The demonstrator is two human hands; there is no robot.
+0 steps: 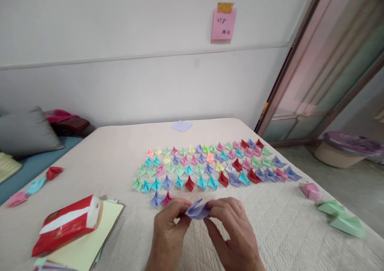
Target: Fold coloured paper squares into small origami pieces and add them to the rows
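Between my two hands is a partly folded piece of purple origami paper (198, 211), held up above the near part of the cloth-covered table. My left hand (170, 229) pinches its left end between thumb and fingers. On the other side, my right hand (232, 231) grips the right end the same way. Just behind my left fingers stand a purple paper boat (156, 199) and a magenta paper boat (167, 199). Beyond them, several rows of small folded paper boats (189, 183) in many colours spread across the table.
A red tissue pack (67, 223) lies on a stack of coloured paper (103, 227) at left. Larger folded pieces, pink (311, 191) and green (347, 224), line the right edge. A purple sheet (181, 126) lies at the back. A lined bin (345, 149) stands on the floor.
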